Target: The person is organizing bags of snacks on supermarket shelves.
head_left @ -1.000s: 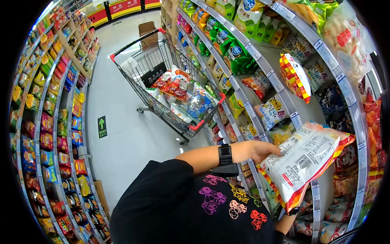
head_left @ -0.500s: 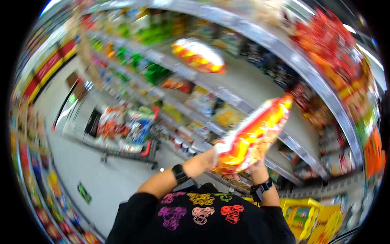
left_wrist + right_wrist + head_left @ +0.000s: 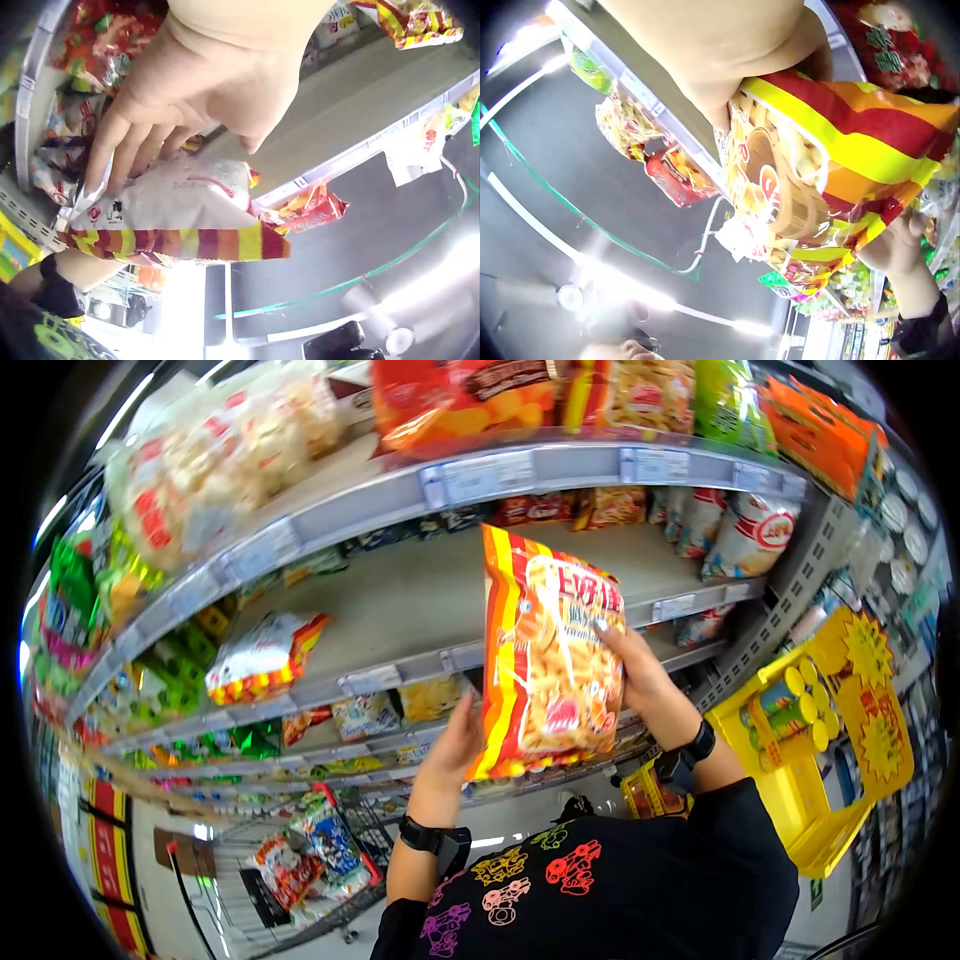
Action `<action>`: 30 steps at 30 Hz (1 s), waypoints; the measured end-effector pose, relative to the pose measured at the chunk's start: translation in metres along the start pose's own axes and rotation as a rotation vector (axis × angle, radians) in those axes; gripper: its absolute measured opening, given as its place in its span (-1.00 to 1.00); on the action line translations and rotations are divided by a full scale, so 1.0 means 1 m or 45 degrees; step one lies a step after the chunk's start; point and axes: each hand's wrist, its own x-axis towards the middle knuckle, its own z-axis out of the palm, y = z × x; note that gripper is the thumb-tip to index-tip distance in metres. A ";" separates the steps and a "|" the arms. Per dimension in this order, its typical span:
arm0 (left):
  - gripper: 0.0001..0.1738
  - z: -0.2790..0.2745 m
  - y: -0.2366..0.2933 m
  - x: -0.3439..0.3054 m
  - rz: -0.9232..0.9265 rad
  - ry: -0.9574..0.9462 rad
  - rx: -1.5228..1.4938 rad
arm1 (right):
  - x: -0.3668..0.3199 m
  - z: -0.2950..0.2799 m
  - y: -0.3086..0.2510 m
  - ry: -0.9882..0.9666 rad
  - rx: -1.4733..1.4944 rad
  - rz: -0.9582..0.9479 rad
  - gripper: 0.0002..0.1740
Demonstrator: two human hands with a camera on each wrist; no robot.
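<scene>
A red-and-yellow snack bag (image 3: pixel 560 660) is held up before the shelves, its printed front towards the head camera. My right hand (image 3: pixel 640 670) grips its right side, thumb on the front and fingers hidden behind. At the lower left edge is my left hand (image 3: pixel 458 740). In the left wrist view, the fingers of my left hand (image 3: pixel 202 97) lie fairly straight against the bag's white back (image 3: pixel 187 199), thumb apart. The right wrist view shows the striped side of the bag (image 3: pixel 885 150) beside my right hand (image 3: pixel 735 52).
A similar bag (image 3: pixel 265 655) lies on the middle shelf (image 3: pixel 400 585) to the left. Larger snack bags (image 3: pixel 640 395) stand on the shelf above. A loaded shopping cart (image 3: pixel 375 860) is at the lower left, and a yellow display stand (image 3: pixel 800 800) at the right.
The head view has swung right towards the shelves, and the cart now shows lower. The bag has turned from its printed back to its front. My left hand now lies at its edge.
</scene>
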 end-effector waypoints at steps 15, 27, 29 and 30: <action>-0.10 0.124 -0.028 0.208 0.146 0.019 1.840 | 0.088 -0.105 -0.184 0.615 -1.409 -0.848 -0.37; -0.13 0.090 0.003 0.350 0.672 -0.025 2.374 | 0.199 -0.166 -0.183 0.753 -1.936 -1.298 -0.63; -0.10 0.076 0.009 0.369 0.671 0.077 2.465 | 0.211 -0.174 -0.179 0.737 -1.965 -1.275 -0.64; -0.05 0.073 0.010 0.374 0.669 0.144 2.480 | 0.213 -0.176 -0.176 0.707 -1.946 -1.294 -0.64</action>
